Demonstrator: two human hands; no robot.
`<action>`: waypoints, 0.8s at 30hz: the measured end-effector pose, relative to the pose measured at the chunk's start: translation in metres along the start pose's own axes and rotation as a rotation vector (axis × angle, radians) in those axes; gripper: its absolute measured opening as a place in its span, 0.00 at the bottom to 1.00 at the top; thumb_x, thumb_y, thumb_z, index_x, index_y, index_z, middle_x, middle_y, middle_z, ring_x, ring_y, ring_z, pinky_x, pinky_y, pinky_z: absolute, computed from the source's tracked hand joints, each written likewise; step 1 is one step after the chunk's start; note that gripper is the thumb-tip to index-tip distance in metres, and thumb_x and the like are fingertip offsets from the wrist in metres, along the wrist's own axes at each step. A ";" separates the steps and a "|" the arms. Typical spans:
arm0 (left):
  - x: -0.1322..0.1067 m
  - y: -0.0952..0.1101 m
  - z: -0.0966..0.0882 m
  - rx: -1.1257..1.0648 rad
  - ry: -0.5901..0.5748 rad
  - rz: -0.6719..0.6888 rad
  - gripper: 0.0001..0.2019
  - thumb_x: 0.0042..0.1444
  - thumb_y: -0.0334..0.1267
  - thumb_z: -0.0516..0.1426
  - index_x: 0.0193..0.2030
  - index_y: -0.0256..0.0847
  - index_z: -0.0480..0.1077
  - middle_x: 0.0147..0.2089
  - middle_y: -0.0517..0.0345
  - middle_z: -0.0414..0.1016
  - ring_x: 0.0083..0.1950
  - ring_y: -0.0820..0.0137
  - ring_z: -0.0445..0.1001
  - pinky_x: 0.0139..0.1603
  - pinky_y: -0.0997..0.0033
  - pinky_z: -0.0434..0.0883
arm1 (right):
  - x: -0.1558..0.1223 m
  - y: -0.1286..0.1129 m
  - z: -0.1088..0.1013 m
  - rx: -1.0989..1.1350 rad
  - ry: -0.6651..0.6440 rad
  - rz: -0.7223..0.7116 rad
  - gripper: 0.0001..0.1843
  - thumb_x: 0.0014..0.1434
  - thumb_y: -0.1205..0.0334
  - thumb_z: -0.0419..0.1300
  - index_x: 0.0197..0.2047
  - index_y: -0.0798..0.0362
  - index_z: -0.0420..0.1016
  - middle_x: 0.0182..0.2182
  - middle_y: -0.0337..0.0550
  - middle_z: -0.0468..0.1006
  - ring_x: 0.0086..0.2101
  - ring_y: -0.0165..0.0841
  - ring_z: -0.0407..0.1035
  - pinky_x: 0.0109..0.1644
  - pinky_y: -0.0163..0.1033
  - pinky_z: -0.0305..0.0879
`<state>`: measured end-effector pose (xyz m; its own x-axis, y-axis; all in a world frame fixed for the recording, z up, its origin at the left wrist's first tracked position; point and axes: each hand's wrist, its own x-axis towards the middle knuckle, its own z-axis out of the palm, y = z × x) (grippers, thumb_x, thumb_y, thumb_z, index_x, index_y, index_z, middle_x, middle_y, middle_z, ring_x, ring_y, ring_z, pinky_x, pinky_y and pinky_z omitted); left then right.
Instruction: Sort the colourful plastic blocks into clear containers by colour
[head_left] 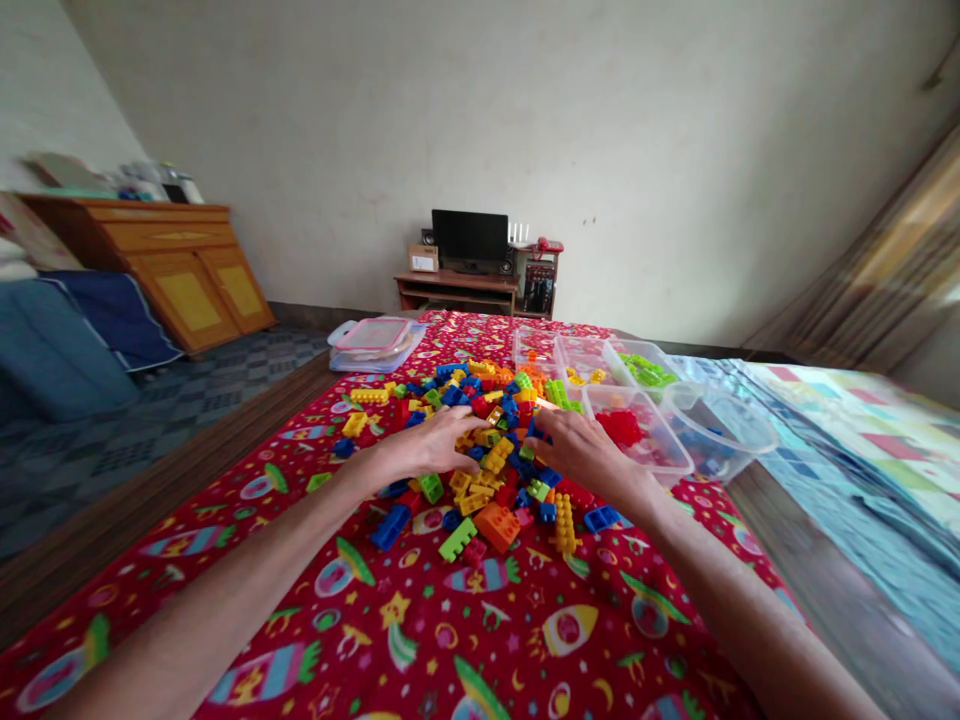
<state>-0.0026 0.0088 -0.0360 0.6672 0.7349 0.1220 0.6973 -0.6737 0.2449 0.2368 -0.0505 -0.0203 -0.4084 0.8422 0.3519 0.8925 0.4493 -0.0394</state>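
A heap of coloured plastic building bricks (pixel 480 440) lies on a red cloth printed with rockets (pixel 450 620). My left hand (pixel 431 443) rests palm down on the left of the heap, fingers curled into the bricks. My right hand (pixel 577 447) lies on the right of the heap, fingers bent down among the bricks. What either hand holds, if anything, is hidden beneath it. A clear tub with red bricks (pixel 637 430) stands just right of my right hand.
More clear tubs hold green bricks (pixel 646 370), yellow ones (pixel 585 375) and blue ones (pixel 712 440). A stack of lids (pixel 373 343) sits at the far left of the cloth. Beyond are a wooden cabinet (pixel 187 280) and a low stand with a monitor (pixel 470 240).
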 end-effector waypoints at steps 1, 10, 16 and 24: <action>0.003 0.003 0.003 -0.020 0.028 0.030 0.26 0.49 0.41 0.62 0.57 0.43 0.68 0.55 0.51 0.70 0.56 0.60 0.70 0.56 0.66 0.67 | 0.000 0.000 -0.002 -0.015 0.002 0.028 0.11 0.62 0.60 0.54 0.44 0.57 0.73 0.36 0.51 0.76 0.37 0.37 0.70 0.40 0.40 0.66; 0.013 -0.001 0.008 -0.131 0.238 0.148 0.07 0.57 0.36 0.55 0.38 0.39 0.73 0.42 0.53 0.77 0.44 0.65 0.75 0.47 0.68 0.70 | 0.008 -0.034 0.011 -0.006 0.039 -0.265 0.10 0.63 0.69 0.51 0.45 0.56 0.71 0.40 0.49 0.76 0.39 0.34 0.70 0.43 0.39 0.64; 0.010 0.005 0.000 -0.072 0.214 0.076 0.08 0.57 0.35 0.53 0.37 0.40 0.74 0.37 0.56 0.77 0.39 0.67 0.75 0.42 0.71 0.70 | 0.004 -0.040 0.023 0.013 -0.065 -0.205 0.09 0.60 0.72 0.52 0.39 0.56 0.72 0.33 0.47 0.77 0.33 0.33 0.71 0.39 0.36 0.63; 0.006 0.003 0.017 -0.058 0.231 0.157 0.13 0.59 0.42 0.55 0.50 0.41 0.71 0.43 0.53 0.74 0.43 0.66 0.74 0.44 0.68 0.69 | 0.010 -0.015 0.016 0.312 0.218 -0.214 0.14 0.59 0.71 0.54 0.48 0.55 0.72 0.38 0.47 0.77 0.38 0.32 0.70 0.41 0.36 0.64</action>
<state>0.0081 0.0100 -0.0505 0.6838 0.6246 0.3771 0.5695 -0.7800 0.2593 0.2166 -0.0438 -0.0315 -0.4980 0.6524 0.5712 0.6778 0.7038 -0.2129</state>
